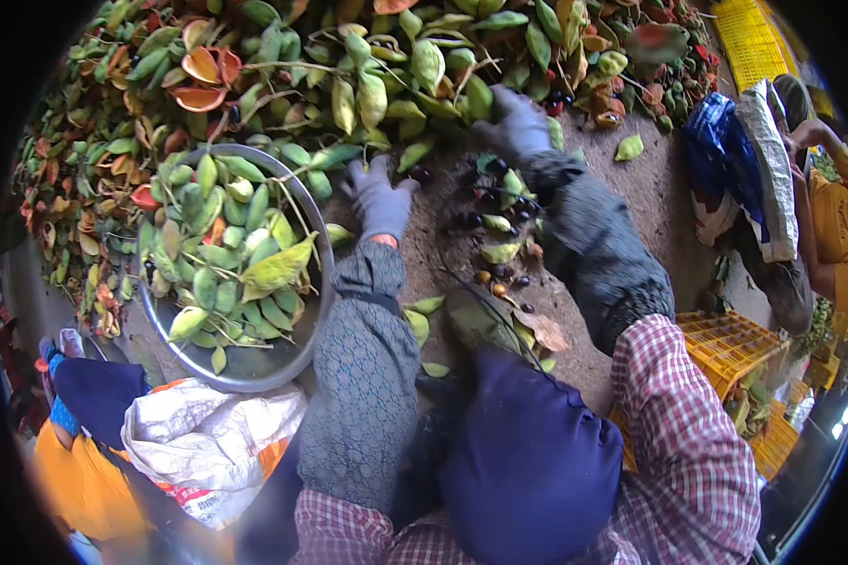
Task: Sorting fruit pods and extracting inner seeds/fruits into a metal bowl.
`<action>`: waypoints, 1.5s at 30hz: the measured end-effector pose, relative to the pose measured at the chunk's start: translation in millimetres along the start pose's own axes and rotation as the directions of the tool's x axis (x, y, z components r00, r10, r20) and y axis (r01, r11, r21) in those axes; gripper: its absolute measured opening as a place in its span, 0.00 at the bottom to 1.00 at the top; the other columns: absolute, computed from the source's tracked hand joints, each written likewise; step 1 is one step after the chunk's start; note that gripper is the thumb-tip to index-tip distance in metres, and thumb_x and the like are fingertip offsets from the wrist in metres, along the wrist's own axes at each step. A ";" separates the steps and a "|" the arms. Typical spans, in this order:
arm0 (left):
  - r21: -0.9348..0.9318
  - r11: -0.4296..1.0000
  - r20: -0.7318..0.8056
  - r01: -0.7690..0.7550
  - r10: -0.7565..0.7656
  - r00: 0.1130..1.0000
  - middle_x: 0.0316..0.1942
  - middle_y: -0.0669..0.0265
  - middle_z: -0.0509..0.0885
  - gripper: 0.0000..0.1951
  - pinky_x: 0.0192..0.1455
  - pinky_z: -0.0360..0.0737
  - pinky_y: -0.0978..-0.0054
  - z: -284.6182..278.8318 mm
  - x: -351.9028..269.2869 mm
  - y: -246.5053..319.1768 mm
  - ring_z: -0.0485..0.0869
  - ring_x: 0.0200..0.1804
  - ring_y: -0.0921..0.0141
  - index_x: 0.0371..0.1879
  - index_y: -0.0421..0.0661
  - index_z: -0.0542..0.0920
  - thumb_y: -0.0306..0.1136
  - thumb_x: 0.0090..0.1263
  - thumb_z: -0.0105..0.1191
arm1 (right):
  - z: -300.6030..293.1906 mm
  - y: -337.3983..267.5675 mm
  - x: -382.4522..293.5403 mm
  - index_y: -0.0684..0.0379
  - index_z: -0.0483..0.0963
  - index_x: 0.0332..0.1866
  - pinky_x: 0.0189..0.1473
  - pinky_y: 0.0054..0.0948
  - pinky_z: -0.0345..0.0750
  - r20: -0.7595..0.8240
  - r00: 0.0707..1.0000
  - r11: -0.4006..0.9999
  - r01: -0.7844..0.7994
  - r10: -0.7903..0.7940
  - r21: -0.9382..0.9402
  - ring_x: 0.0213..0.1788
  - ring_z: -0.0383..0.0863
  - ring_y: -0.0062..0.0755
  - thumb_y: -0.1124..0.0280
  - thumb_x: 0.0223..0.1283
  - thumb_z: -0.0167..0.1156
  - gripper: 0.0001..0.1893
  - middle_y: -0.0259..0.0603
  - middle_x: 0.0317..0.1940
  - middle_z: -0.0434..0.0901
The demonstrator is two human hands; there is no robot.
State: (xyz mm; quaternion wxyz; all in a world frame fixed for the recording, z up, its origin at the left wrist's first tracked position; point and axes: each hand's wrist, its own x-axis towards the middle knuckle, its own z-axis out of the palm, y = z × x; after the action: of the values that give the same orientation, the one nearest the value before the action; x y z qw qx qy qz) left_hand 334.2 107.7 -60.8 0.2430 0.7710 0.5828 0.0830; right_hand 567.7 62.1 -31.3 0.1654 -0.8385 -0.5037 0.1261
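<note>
My left hand point(380, 198), in a grey glove, has its fingers spread at the near edge of a large heap of green and reddish seed pods point(311, 70). It appears to hold nothing. Farther right, my gloved right hand point(517, 128) reaches into the heap's edge against a green pod point(478, 97); blur hides whether the fingers grip it. Left of my left arm, a round metal basin point(323, 311) contains many green pods point(226, 247). Between my forearms, dark round seeds point(475, 220) and loose pods point(502, 252) lie on the floor.
A thin dark cord point(459, 279) crosses the floor near a dry brown leaf point(543, 329). At right are yellow plastic crates point(724, 346) and another person point(830, 212) beside woven sacks point(767, 169). A white sack point(205, 431) and a person in orange point(85, 480) are at lower left.
</note>
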 end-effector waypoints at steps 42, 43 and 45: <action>0.227 0.970 0.367 0.092 -0.173 0.914 0.75 0.53 0.51 0.42 0.68 0.61 0.39 -38.1 -140.2 -43.8 0.53 0.73 0.43 0.70 0.68 0.65 0.53 0.53 0.69 | -26.7 107.2 -101.1 0.55 0.74 0.56 0.55 0.42 0.76 0.348 0.891 0.879 -0.394 0.293 0.267 0.51 0.80 0.49 0.59 0.52 0.63 0.24 0.53 0.51 0.77; 0.227 0.970 0.366 0.088 -0.169 0.915 0.75 0.53 0.51 0.42 0.68 0.61 0.39 -37.6 -148.7 -32.0 0.53 0.73 0.43 0.70 0.68 0.65 0.53 0.53 0.69 | -30.4 114.0 -120.0 0.54 0.73 0.58 0.56 0.42 0.76 0.305 0.931 0.970 -0.233 0.202 0.069 0.52 0.80 0.49 0.58 0.54 0.63 0.25 0.56 0.53 0.76; 0.206 0.969 0.444 0.135 -0.216 0.870 0.73 0.48 0.52 0.40 0.69 0.62 0.43 -29.0 -167.2 -13.7 0.53 0.73 0.43 0.66 0.67 0.70 0.51 0.50 0.70 | -31.1 102.5 -158.5 0.52 0.73 0.59 0.55 0.41 0.77 0.411 0.867 0.959 -0.255 0.282 -0.120 0.53 0.80 0.51 0.57 0.56 0.66 0.26 0.56 0.56 0.74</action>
State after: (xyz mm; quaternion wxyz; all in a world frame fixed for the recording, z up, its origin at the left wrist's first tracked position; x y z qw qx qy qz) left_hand 259.2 -38.4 -16.0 0.3155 0.7297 0.5807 -0.1754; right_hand 588.7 -128.0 -37.2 0.0068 -0.8573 -0.4098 0.3115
